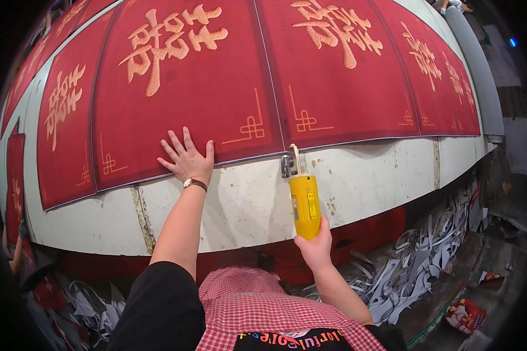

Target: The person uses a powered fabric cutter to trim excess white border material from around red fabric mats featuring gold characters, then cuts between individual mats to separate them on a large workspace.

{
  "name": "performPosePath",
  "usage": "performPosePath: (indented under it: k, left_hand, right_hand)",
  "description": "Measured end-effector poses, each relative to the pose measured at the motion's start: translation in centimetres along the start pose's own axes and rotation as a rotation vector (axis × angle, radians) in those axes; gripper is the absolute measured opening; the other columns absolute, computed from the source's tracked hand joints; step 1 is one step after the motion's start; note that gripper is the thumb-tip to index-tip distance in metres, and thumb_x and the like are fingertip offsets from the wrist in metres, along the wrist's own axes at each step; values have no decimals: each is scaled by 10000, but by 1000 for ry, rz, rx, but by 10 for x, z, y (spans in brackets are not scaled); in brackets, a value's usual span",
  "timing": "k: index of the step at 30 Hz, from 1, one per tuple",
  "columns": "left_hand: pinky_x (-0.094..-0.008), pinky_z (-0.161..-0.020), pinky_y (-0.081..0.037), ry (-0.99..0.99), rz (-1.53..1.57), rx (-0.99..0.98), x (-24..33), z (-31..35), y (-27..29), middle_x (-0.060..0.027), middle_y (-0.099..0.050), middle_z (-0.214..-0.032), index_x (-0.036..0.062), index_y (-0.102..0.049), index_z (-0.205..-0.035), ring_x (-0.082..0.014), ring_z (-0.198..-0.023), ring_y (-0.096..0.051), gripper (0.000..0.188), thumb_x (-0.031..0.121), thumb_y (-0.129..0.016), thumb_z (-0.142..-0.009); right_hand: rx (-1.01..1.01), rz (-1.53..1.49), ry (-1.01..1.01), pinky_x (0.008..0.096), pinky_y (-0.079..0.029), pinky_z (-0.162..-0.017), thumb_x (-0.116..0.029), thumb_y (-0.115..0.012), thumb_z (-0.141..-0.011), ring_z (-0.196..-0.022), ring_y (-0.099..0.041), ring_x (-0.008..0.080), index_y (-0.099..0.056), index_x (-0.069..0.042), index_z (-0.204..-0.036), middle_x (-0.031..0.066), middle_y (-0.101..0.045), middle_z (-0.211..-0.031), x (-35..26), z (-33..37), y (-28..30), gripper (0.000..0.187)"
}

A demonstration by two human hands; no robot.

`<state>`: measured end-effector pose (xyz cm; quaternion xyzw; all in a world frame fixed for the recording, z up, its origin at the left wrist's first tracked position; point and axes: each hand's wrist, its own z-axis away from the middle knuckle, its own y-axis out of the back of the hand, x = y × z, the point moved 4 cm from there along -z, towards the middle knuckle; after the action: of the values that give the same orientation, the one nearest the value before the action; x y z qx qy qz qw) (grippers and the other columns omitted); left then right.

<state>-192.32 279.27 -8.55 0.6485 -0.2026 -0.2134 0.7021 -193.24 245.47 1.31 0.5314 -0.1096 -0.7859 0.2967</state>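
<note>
While pressing the left hand point(187, 161) flat onto the lower edge of the red printed mat point(187, 99), with fingers spread, grip released and nothing held, clenching the right hand point(316, 245) round the tail of the yellow electric cutter point(304, 205). Cutter lying along the white desk point(246, 216), pointing away from the body, with its metal head point(290, 162) touching the mat's bottom border just where two gold-patterned panels meet. Wristwatch point(195, 183) just below the mat's edge, above bare desk. Heaps of pale trimmed strips point(416, 269) down on the floor beyond the desk's near side, to the right.

Judged from this: trimming in hand along the mat's lower margin, with the cutter at the panel seam, well right of the pressing hand. Hard to tell whether the blade is already in the material or only resting against it, since the head is small and partly in shadow.

Next move calls for:
- keeping the mat pinned and unwrinkled near the blade
- guiding the head straight along the printed border, not into the red field
- holding the spread fingers clear of the cutting line
- keeping a firm, level grip on the yellow body
</note>
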Motion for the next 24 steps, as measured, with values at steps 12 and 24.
performPosePath:
  k: [12, 24]
  left_hand:
    - [-655, -1076, -41, -25, 29, 27, -3, 0, -1, -128, -102, -1556, 218, -245, -1472, -375, -1430, -30, 774, 607, -463, -839]
    - [-650, -1071, -42, 99, 340, 155, -5, -18, -10, -176, -217, -1500, 118, -408, -1349, -389, -1402, -130, 638, 486, -543, -846]
  right_hand:
    - [10, -22, 90, 367, -476, -855, -59, -657, -677, -986, -610, 294, -393, 2, -1270, 174, -610, -1063, -19, -64, -23, 652]
    - [-8, -96, 94, 351, -477, -839, -61, -653, -674, -955, -615, 261, -412, -19, -1219, 144, -616, -1036, -62, -150, -48, 597]
